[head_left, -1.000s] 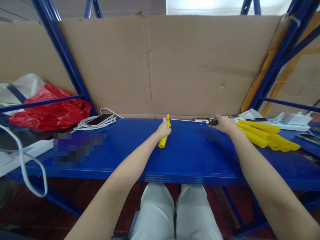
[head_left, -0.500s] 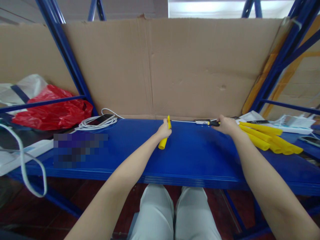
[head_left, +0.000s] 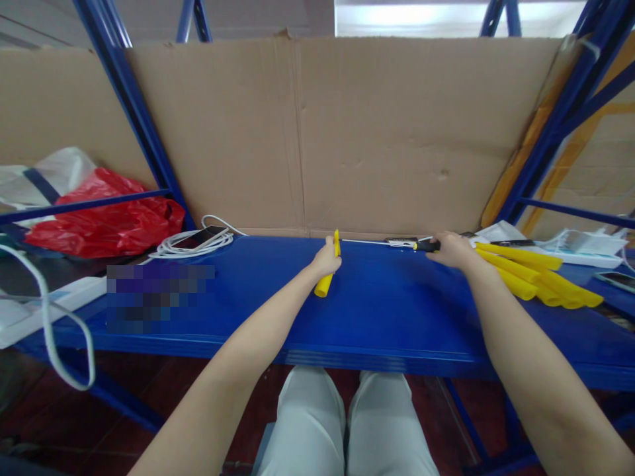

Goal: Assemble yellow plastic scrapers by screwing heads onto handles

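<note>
My left hand [head_left: 327, 259] is closed around a yellow tube [head_left: 324, 285], which stands tilted over the blue tabletop. Its rounded lower end shows below my fist and a narrower yellow end above. At the back edge of the table, my right hand [head_left: 452, 250] has its fingers at the handle end of a screwdriver [head_left: 424, 246] with a black and yellow handle. The long thin shaft points left toward my left hand; whether its tip touches the tube I cannot tell. Several more yellow tubes [head_left: 540, 274] lie in a bunch beside my right wrist.
A cardboard sheet [head_left: 372, 132] stands behind the blue table [head_left: 387, 311], between blue posts. On the left are a coiled white cable [head_left: 198, 246], a dark phone, a red plastic bag [head_left: 114, 215] and a white power strip [head_left: 59, 304]. White packets and another phone [head_left: 618, 280] lie right.
My right hand has shifted very slightly to the right along the screwdriver's handle end. My left hand still holds the yellow tube in nearly the same place.
</note>
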`<state>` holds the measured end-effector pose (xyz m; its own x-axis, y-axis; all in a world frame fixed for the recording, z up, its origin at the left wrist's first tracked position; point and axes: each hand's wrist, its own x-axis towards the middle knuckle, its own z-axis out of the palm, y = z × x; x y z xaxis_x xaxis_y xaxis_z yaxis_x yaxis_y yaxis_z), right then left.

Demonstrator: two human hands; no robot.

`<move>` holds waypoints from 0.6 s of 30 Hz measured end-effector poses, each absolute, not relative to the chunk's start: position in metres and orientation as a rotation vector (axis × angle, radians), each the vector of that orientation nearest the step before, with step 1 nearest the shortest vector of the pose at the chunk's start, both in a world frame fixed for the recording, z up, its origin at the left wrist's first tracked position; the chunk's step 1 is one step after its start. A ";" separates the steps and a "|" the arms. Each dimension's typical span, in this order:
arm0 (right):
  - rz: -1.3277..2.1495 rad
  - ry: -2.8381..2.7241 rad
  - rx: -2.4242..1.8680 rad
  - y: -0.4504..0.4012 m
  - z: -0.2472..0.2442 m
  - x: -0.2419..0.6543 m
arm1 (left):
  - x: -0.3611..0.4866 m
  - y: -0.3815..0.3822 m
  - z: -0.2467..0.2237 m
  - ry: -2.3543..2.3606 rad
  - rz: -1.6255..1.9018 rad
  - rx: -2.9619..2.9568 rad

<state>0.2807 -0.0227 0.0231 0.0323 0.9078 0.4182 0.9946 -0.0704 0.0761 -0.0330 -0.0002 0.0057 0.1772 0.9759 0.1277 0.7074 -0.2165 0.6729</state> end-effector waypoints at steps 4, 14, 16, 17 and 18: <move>-0.595 -1.852 -2.133 -0.023 0.022 0.279 | -0.033 -0.001 0.006 1.594 0.745 2.006; -0.548 -1.928 -2.032 -0.019 0.021 0.287 | -0.033 -0.001 0.006 1.611 0.705 2.034; -0.605 -1.938 -1.999 -0.020 0.021 0.287 | -0.033 -0.001 0.007 1.617 0.700 2.036; -0.634 -1.934 -1.998 -0.020 0.021 0.286 | -0.033 -0.001 0.007 1.621 0.696 2.039; -0.652 -1.922 -2.009 -0.021 0.022 0.285 | -0.033 -0.001 0.006 1.621 0.693 2.041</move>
<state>0.2848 -0.0213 0.0219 0.0105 0.8633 0.5047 0.9921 -0.0721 0.1027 -0.0326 -0.0010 0.0064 0.1871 0.9760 0.1114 0.7551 -0.2154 0.6191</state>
